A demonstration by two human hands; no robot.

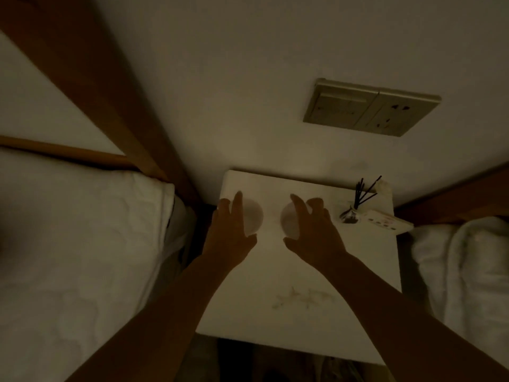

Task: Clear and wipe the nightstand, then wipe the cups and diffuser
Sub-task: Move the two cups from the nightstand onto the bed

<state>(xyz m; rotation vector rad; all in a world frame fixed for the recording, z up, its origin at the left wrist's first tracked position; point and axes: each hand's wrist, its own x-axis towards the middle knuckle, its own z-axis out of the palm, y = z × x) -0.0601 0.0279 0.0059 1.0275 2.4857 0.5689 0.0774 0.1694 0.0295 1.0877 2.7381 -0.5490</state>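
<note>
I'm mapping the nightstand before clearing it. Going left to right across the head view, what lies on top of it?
Left hand over the left cup → right cup under the right hand → reed diffuser → white card.

Dim shot. Left hand (230, 232) on left cup (253, 216), right hand (314, 232) on right cup (289, 220), fingers spread. Reed diffuser (351, 213) at surface (275, 312) back right.
</note>
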